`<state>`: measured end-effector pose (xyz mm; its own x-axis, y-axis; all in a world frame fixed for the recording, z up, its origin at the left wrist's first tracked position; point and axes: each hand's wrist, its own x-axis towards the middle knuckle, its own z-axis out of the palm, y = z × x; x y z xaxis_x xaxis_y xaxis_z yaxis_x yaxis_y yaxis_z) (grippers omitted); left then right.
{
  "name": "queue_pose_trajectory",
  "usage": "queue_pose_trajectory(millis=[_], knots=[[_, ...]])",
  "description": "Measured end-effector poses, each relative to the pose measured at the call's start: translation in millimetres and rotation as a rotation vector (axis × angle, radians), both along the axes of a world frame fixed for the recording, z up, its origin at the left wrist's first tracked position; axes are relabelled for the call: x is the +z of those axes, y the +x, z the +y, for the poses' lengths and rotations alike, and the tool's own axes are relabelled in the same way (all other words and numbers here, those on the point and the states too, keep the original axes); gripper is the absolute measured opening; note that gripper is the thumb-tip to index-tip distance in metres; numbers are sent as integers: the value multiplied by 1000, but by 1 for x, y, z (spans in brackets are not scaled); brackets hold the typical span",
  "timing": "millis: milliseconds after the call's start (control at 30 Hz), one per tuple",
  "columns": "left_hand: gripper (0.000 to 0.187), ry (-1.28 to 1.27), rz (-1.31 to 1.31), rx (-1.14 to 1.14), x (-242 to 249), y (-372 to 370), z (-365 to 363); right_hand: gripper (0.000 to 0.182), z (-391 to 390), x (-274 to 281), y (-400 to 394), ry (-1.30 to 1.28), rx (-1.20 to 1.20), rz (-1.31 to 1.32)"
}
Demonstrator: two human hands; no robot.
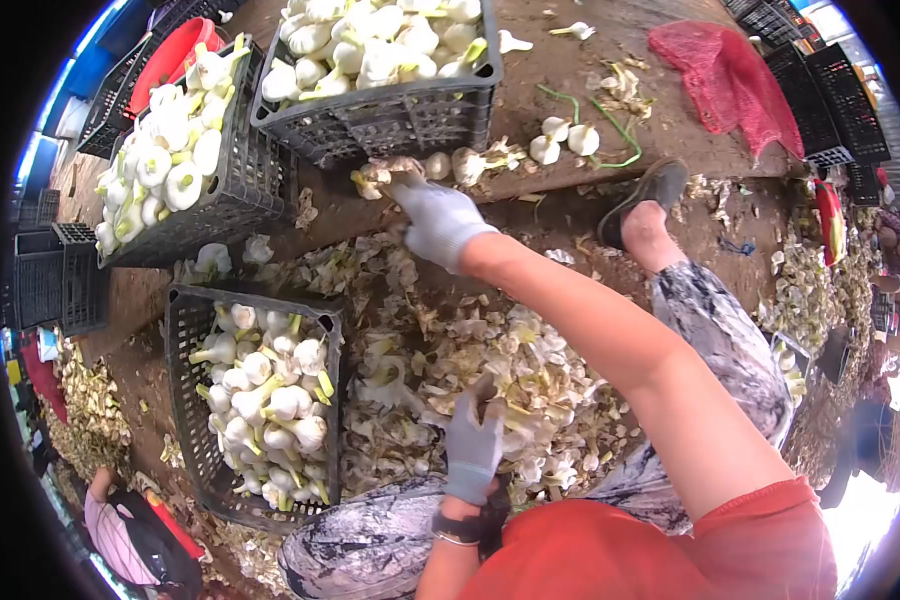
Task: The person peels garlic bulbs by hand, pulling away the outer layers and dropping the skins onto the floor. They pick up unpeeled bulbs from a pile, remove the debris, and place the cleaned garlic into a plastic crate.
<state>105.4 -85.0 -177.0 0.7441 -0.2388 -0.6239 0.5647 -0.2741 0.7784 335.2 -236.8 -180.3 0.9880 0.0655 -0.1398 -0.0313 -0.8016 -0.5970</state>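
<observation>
My right hand [442, 222], in a pale glove with dirty fingertips, reaches to the edge of the wooden platform. Its fingers touch or nearly touch a brownish garlic bulb [385, 174], and its thumb stands apart. Two more garlic bulbs [467, 166] lie in a row beside it. Low in front of my body is my left hand [473, 445], also gloved, with thumb and fingers parted and nothing visible between them. Beneath it spreads a heap of loose garlic skins [540, 385]. To its left, a black crate [185, 400] holds trimmed white garlic [270, 395].
Two black crates full of garlic, one at the back [390, 125] and one at left [240, 190], stand on the platform [570, 90]. A red mesh bag [725, 80] and several loose bulbs [560, 140] lie there too. Another person [120, 530] sits at lower left.
</observation>
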Motion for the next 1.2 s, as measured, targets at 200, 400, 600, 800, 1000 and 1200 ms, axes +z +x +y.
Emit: queue_pose_trajectory(millis=[200, 400, 600, 800, 1000, 1200], knots=[[44, -72, 77, 115, 4, 7, 4, 48, 33, -47, 81, 0, 61, 98], [63, -16, -205, 322, 16, 29, 9, 31, 14, -25, -11, 619, -231, 260], [73, -109, -486, 210, 26, 20, 13, 34, 13, 41, -168, 1358, -526, 554], [69, -13, -588, 93, 42, -1, 20, 22, 25, 56, -225, 1050, -579, 357], [63, -399, -294, 155, 69, -15, 27, 21, 18, 101, -253, 1098, -462, 263], [58, -481, -235, 89, 88, -23, 20, 20, 4, 118, -258, 1156, -449, 481]])
